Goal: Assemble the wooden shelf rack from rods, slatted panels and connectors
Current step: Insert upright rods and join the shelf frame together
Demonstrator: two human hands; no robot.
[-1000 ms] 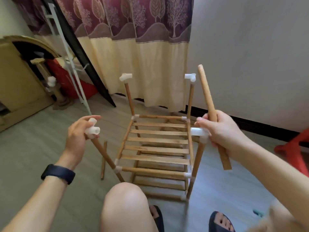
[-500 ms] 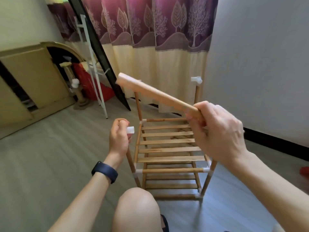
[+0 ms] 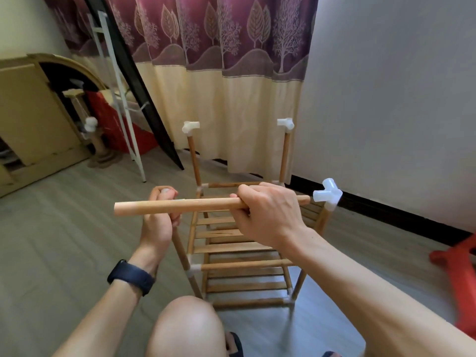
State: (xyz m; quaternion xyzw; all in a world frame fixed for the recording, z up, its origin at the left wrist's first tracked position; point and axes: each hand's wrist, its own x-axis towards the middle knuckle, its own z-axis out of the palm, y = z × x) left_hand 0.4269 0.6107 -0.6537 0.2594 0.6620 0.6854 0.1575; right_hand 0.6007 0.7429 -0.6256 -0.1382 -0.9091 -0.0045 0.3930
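Grey plank floor [image 3: 51, 240] runs under everything, and a bare knee [image 3: 185, 328] sits nearest, below both hands. The left hand [image 3: 158, 217], with a dark watch [image 3: 131, 276] on its wrist, has its fingers curled tight in a fist round the top of the rack's near-left post [image 3: 180, 249]; whether anything else is inside the fist cannot be told. The right hand [image 3: 268, 215] grips a loose rod [image 3: 180, 206], fingers wrapped over it and thumb under. The rod lies level, passing in front of the left fingers, with its long end sticking out beyond them. Its short end pokes out past the right knuckles, just beside a white connector [image 3: 328, 194] on the near-right post. Below and beyond the fingers stands the rack [image 3: 237, 248], with two slatted shelves in place. Farther off, two back posts rise with white caps [image 3: 191, 127] on top. Behind them hang a curtain [image 3: 219, 73] and a pale wall [image 3: 386, 99].
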